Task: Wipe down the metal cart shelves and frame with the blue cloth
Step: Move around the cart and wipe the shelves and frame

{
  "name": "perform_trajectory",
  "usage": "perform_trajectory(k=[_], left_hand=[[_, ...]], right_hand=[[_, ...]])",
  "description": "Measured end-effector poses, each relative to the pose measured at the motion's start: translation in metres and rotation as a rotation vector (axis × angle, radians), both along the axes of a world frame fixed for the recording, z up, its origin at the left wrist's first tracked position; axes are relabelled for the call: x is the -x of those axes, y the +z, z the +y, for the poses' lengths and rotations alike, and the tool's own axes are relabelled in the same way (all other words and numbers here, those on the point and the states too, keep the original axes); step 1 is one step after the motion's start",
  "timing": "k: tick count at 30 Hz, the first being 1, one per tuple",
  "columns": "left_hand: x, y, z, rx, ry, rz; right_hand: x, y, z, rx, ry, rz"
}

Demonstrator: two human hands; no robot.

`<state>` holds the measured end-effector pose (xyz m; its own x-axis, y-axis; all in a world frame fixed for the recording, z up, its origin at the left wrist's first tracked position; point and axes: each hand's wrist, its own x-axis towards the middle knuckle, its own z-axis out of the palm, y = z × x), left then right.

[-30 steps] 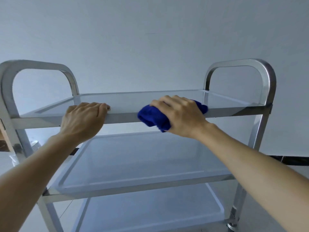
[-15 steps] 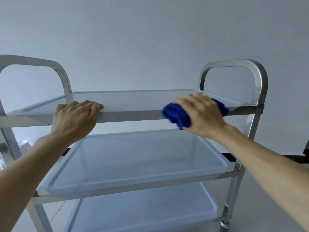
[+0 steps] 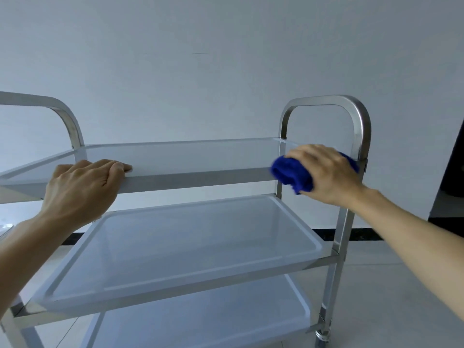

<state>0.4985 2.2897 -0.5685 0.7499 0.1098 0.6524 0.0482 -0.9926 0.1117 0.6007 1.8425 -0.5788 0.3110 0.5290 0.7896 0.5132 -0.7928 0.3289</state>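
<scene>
Looking down from the head camera, the metal cart (image 3: 200,179) fills most of the frame, three shelves stacked with a rounded handle loop at each end.

The right hand (image 3: 326,173) has its grip clamped on the blue cloth (image 3: 292,175), bunched up under the palm and pressed on the front rim of the top shelf (image 3: 175,156), right at the near right corner where the rim meets the right upright post (image 3: 341,237). A bit of cloth pokes out past the knuckles toward the right handle loop (image 3: 361,121), so there's basically no rim left on that side before the post.

The left hand (image 3: 82,189) has its grip curled over the same front rim further left, fingers hooked over the edge onto the tray surface. Between the two hands there's a long bare stretch of rim, wide open.

The middle shelf (image 3: 188,247) sits below with a raised lip all round, and the bottom shelf (image 3: 200,322) shows under that. The right forearm crosses over the middle shelf's right corner. The left handle loop (image 3: 65,116) runs out of frame on the left.

Around it: a plain pale wall (image 3: 226,59) behind, a dark skirting strip (image 3: 364,234) along its base, tiled floor (image 3: 389,285) to the right, and something dark (image 3: 452,172) at the far right edge, can't tell what. A caster (image 3: 322,335) shows at the foot of the right post.
</scene>
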Motion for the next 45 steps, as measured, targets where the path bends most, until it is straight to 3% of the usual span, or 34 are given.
perform_trajectory(k=[5, 8, 10, 13, 15, 18, 21, 25, 27, 30, 34, 40, 45], left_hand=[[-0.007, -0.006, 0.001, 0.002, -0.011, -0.045], [-0.003, -0.005, -0.003, 0.074, -0.113, -0.089], [0.011, -0.013, -0.012, 0.100, -0.265, -0.218], [0.033, -0.047, -0.035, 0.011, -0.439, -0.347], [0.039, -0.077, -0.053, -0.036, -0.517, -0.294], [0.028, -0.120, -0.071, -0.014, -0.515, -0.073], [0.012, -0.159, -0.080, 0.007, -0.408, 0.179], [0.003, -0.196, -0.075, 0.004, -0.306, 0.477], [0.003, -0.207, -0.071, -0.063, -0.293, 0.524], [0.001, -0.215, -0.070, -0.116, -0.296, 0.367], [0.003, -0.218, -0.071, -0.116, -0.308, 0.209], [-0.003, -0.238, -0.061, -0.128, -0.276, 0.227], [0.001, -0.238, -0.063, -0.097, -0.275, 0.247]], right_hand=[[0.004, 0.005, -0.057, 0.025, -0.139, 0.163], [0.002, -0.004, -0.048, -0.020, -0.140, 0.117], [0.004, -0.015, -0.042, -0.079, -0.157, 0.066], [0.013, -0.034, -0.037, -0.151, -0.151, -0.026], [0.019, -0.049, -0.038, -0.179, -0.111, -0.098], [0.027, -0.081, -0.039, -0.147, -0.083, -0.107], [0.025, -0.127, -0.041, -0.091, -0.225, 0.107], [0.015, -0.177, -0.036, 0.092, -0.438, 0.719], [0.011, -0.179, -0.031, 0.101, -0.425, 0.922], [0.009, -0.167, -0.033, 0.161, -0.404, 1.058], [0.016, -0.181, -0.037, 0.186, -0.428, 0.860], [0.024, -0.210, -0.006, 0.081, -0.406, 0.594], [0.035, -0.215, 0.093, 0.170, -0.119, 0.533]])
